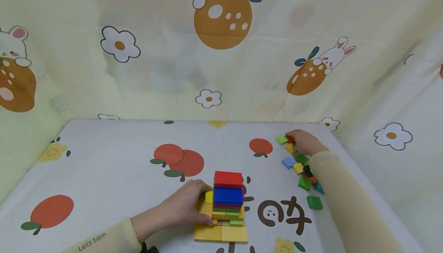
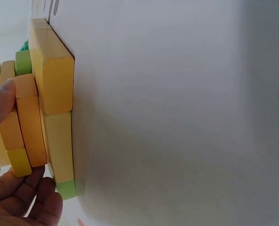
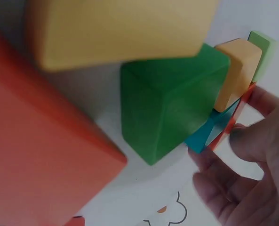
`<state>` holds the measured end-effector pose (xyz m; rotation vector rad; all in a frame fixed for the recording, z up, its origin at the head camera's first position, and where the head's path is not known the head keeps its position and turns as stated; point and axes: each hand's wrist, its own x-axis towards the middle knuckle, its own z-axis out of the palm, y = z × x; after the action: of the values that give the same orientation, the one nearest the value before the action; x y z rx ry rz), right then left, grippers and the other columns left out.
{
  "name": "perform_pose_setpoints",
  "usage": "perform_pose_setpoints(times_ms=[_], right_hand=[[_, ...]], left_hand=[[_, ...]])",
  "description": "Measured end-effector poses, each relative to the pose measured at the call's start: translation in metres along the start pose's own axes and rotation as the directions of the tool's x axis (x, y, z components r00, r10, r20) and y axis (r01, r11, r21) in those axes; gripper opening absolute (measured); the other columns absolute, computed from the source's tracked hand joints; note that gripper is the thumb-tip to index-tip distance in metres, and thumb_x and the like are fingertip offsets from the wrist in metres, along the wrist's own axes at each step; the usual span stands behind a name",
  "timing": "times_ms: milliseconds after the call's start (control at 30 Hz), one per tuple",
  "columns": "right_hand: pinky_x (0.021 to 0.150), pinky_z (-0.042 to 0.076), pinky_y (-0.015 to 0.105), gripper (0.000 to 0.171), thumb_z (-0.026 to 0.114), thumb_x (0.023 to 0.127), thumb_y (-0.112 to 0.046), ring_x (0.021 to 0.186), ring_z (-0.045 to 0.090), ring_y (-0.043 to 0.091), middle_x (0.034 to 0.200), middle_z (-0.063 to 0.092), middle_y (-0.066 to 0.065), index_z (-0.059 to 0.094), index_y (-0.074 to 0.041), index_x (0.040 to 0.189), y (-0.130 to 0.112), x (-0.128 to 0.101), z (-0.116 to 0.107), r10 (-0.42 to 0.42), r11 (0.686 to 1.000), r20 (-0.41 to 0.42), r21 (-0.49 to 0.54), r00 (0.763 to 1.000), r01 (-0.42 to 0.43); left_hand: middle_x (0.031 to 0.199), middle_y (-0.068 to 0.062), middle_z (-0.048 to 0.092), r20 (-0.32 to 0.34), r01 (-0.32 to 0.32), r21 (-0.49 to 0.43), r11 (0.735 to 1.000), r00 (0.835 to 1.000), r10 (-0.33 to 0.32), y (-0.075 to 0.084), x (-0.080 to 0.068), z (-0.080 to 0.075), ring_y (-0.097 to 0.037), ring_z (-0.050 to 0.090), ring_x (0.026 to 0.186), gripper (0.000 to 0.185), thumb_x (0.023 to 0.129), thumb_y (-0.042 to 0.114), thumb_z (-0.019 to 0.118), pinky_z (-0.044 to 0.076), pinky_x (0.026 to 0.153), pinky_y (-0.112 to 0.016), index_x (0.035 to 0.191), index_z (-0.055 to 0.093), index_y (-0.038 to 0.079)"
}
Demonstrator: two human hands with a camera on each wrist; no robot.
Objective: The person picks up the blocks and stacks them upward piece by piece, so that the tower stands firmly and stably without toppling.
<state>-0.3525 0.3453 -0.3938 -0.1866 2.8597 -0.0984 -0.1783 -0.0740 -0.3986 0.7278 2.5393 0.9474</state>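
Observation:
A block structure (image 1: 228, 197) stands near the front middle of the table, with red and blue blocks on top and yellow and green ones below. My left hand (image 1: 188, 205) grips its left side, thumb in front and fingers behind. In the left wrist view, the thumb (image 2: 3, 101) lies against the orange and yellow blocks (image 2: 28, 122). At the far right, my right hand (image 1: 304, 142) reaches into a scatter of loose blocks. Its fingers are curled round a red block (image 1: 290, 139), beside a teal block (image 3: 203, 132) in the right wrist view. The red block is mostly hidden.
Loose blocks line the right side, among them a light green block (image 1: 282, 140), a light blue block (image 1: 288, 162) and a green block (image 1: 314, 202). A patterned cloth (image 1: 155, 72) hangs behind the white printed tabletop (image 1: 114, 160).

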Motion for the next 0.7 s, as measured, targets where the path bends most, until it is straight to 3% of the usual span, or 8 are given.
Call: perform_pose_setpoints(times_ms=[167, 267, 433, 700], right_hand=[[0.102, 0.048, 0.059, 0.033, 0.053, 0.096, 0.007, 0.104, 0.053, 0.040, 0.122, 0.057, 0.030, 0.061, 0.007, 0.128, 0.009, -0.006, -0.002, 0.021, 0.999, -0.027, 0.040, 0.999, -0.020], [0.102, 0.048, 0.058, 0.033, 0.053, 0.093, 0.010, 0.101, 0.053, 0.038, 0.116, 0.059, 0.029, 0.061, 0.010, 0.125, 0.014, -0.009, -0.005, 0.031, 0.999, -0.013, 0.015, 0.999, -0.031], [0.103, 0.048, 0.059, 0.032, 0.056, 0.093, 0.007, 0.100, 0.054, 0.038, 0.116, 0.063, 0.027, 0.062, 0.009, 0.124, 0.022, -0.015, -0.007, 0.060, 0.998, 0.069, 0.020, 0.996, -0.061], [0.098, 0.051, 0.056, 0.038, 0.065, 0.094, -0.003, 0.103, 0.054, 0.037, 0.121, 0.063, 0.026, 0.057, 0.008, 0.130, 0.023, -0.030, -0.006, 0.156, 0.971, 0.172, 0.153, 0.973, -0.182]], left_hand=[[0.117, -0.005, 0.067, 0.004, -0.006, 0.005, 1.000, 1.000, 0.006, 0.004, 0.001, -0.002, -0.020, 0.056, 0.113, 0.071, 0.073, 0.035, 0.092, 0.056, 0.096, -0.042, 0.129, 0.064, 0.001], [0.117, -0.005, 0.067, 0.004, -0.010, 0.008, 1.000, 1.000, 0.010, 0.004, 0.001, -0.003, -0.021, 0.056, 0.113, 0.071, 0.073, 0.034, 0.092, 0.055, 0.097, -0.042, 0.129, 0.064, 0.001], [0.117, -0.006, 0.067, 0.002, -0.010, 0.013, 1.000, 1.000, 0.010, 0.005, 0.001, -0.002, -0.021, 0.056, 0.112, 0.071, 0.073, 0.034, 0.092, 0.055, 0.097, -0.043, 0.129, 0.064, 0.000], [0.118, -0.007, 0.066, 0.004, 0.007, 0.002, 1.000, 1.000, -0.007, 0.004, 0.000, 0.000, -0.022, 0.056, 0.113, 0.072, 0.072, 0.033, 0.092, 0.055, 0.098, -0.046, 0.129, 0.063, -0.001]])
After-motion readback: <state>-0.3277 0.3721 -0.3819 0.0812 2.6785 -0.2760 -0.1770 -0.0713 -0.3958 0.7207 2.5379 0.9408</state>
